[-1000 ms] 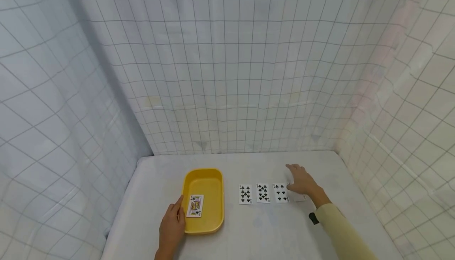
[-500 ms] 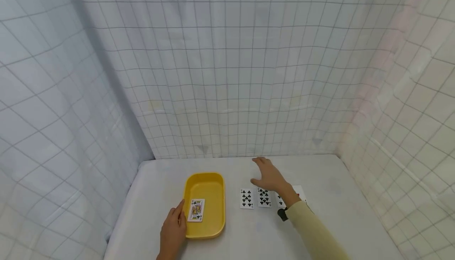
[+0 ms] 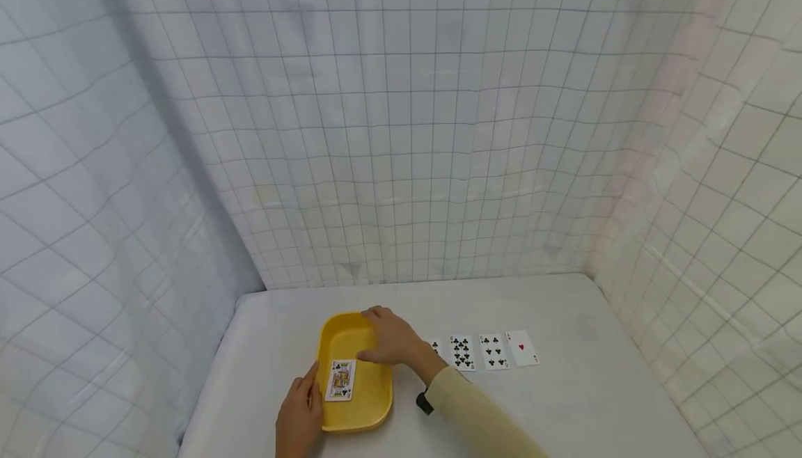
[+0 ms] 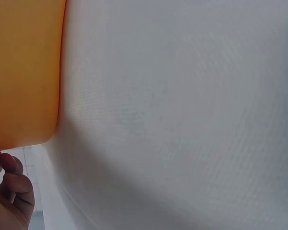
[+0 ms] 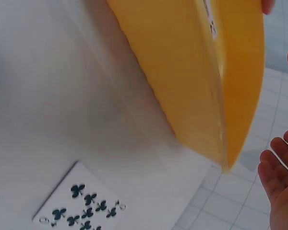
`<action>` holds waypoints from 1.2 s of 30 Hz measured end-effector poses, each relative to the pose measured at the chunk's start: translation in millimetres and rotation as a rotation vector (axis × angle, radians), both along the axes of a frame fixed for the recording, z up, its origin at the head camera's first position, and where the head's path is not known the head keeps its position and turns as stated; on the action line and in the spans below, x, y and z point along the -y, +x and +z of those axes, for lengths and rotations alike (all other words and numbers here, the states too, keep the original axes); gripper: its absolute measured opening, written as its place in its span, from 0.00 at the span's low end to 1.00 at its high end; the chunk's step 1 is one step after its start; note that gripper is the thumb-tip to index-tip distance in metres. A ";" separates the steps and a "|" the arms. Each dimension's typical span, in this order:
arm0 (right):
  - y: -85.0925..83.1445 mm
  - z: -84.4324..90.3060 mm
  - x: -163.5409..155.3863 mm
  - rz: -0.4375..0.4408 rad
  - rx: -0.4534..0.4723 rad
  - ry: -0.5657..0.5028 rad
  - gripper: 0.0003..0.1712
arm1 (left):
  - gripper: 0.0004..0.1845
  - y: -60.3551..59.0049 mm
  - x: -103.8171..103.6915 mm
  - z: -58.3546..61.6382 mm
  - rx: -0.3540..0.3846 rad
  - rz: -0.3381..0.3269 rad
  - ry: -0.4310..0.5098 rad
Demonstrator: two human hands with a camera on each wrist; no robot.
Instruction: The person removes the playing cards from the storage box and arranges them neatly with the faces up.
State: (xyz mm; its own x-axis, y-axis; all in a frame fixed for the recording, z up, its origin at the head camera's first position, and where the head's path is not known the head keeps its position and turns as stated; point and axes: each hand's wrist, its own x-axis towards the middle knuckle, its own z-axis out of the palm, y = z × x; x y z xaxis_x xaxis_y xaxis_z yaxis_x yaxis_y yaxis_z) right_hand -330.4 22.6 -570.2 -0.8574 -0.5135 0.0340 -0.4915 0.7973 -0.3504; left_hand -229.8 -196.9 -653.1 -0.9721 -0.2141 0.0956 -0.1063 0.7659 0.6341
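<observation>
My left hand grips the left rim of a yellow plastic tray; its curled fingers show by the tray wall in the left wrist view. A king of clubs lies face up inside, towards the left. Over the tray's right side is my right hand, fingers extended and thumb apart, with nothing seen in it. Right of the tray lie a nine of clubs, partly hidden in the head view by the right hand and wrist, a ten of clubs, and a six of clubs.
An ace of hearts ends the row on the right, slightly tilted. Everything stands on a white-covered table. White gridded sheeting encloses the back and both sides. A dark band is on the right wrist.
My right hand has moved left from the ace of hearts, across the row of cards, to over the tray, uncovering the ace. The left hand stays at the tray's rim.
</observation>
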 end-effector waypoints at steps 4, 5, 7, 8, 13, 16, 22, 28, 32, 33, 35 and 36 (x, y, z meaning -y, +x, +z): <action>5.4 -19.2 26.3 0.031 0.031 0.077 0.51 | 0.24 0.4 1.3 -3.2 -0.005 -0.005 -0.004; 6.7 -22.9 31.3 0.038 0.048 0.087 0.52 | 0.24 0.4 1.5 -4.1 -0.010 -0.005 -0.006; 9.0 -30.9 40.4 0.059 0.081 0.117 0.53 | 0.24 0.8 1.9 -5.8 -0.023 -0.001 -0.011; 10.3 -34.2 44.3 0.067 0.100 0.121 0.54 | 0.24 1.3 1.9 -6.2 -0.030 0.002 -0.013; 16.3 -47.3 55.8 0.091 0.120 0.161 0.62 | 0.24 1.7 0.8 -7.1 -0.053 -0.001 -0.017; 18.5 -55.4 58.7 0.085 0.083 0.213 0.67 | 0.24 0.5 -0.5 -6.8 -0.049 -0.011 -0.009; 20.6 -67.5 65.8 0.069 0.019 0.292 0.73 | 0.23 0.1 1.8 -6.8 -0.054 -0.009 -0.008; 25.7 -65.2 69.4 0.040 0.009 0.278 0.60 | 0.23 0.5 2.3 -8.8 -0.095 -0.010 -0.005; 28.7 -62.2 69.9 0.033 0.021 0.250 0.54 | 0.22 0.9 2.3 -9.4 -0.106 -0.007 -0.004; 28.9 -61.7 69.6 0.032 0.024 0.248 0.53 | 0.22 0.9 2.2 -9.0 -0.099 -0.009 -0.004; 28.7 -61.9 68.8 0.032 0.028 0.254 0.53 | 0.23 0.8 1.6 -7.8 -0.080 -0.013 -0.004; 28.4 -62.4 68.0 0.032 0.032 0.255 0.53 | 0.23 0.8 1.3 -7.8 -0.066 -0.014 -0.003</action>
